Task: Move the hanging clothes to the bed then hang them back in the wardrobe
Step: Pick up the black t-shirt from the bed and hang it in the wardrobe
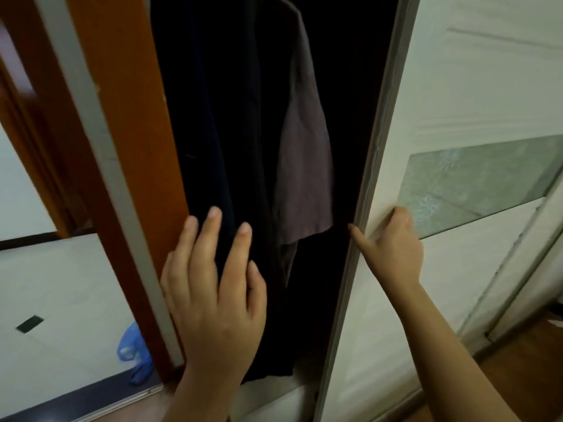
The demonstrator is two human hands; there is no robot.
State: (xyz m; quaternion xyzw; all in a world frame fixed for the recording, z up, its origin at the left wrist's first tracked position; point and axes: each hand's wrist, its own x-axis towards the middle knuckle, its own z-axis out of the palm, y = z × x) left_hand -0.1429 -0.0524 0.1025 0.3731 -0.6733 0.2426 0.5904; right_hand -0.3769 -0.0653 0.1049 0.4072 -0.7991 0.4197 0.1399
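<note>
The wardrobe (359, 86) is standing partly open between an orange wooden frame (122, 117) and a white sliding door (457, 86) with a mirrored strip (481, 184). Dark clothes (219, 117) and a grey shirt (304, 166) are hanging inside. A blue bag (134, 351) is lying on the pale tiled floor (61, 284) at left. The left hand (213, 293) is reaching towards the dark clothes with fingers spread wide and straight, holding nothing. The right hand (393, 242) is gripping the sliding door at its edge, thumb along the rim.
</note>
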